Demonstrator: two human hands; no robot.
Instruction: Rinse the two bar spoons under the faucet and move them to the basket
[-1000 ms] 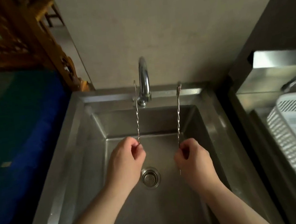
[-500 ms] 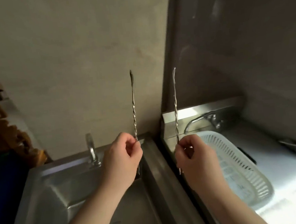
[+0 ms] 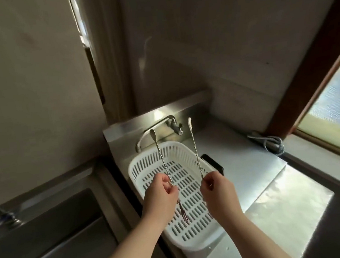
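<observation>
At the far left sits the dark steel sink [image 3: 49,231], with its faucet [image 3: 4,213] blurred at the edge of view. A metal divider separates it from the steel bench [image 3: 252,162] to the right, where a white slotted basket [image 3: 139,165] rests under a second, wall-mounted tap [image 3: 156,128].

Over the basket the person's left hand [image 3: 160,199] is raised, thumb and fingertips pinched together on the twisted stem of the left bar spoon [image 3: 161,157]. That spoon stands nearly upright, leaning a little to the left at the top, its bowl up near the tap's spout. Its lower end, a small fork, hangs below the hand above the basket's floor; whether it touches the plastic I cannot tell.

Just beside it, the right hand [image 3: 217,193] holds the right bar spoon [image 3: 195,149] the same way, the grip closed on the lower stem, bowl end up and close to the tap's valve. The two spoons are apart and roughly parallel, both above the basket rather than lying in it.

A dark flat object [image 3: 212,163] peeks out behind the basket's right rim. Farther right a coiled grey cord [image 3: 271,142] lies on the bench below the window [image 3: 335,111], and sunlight brightens the steel near the front.
</observation>
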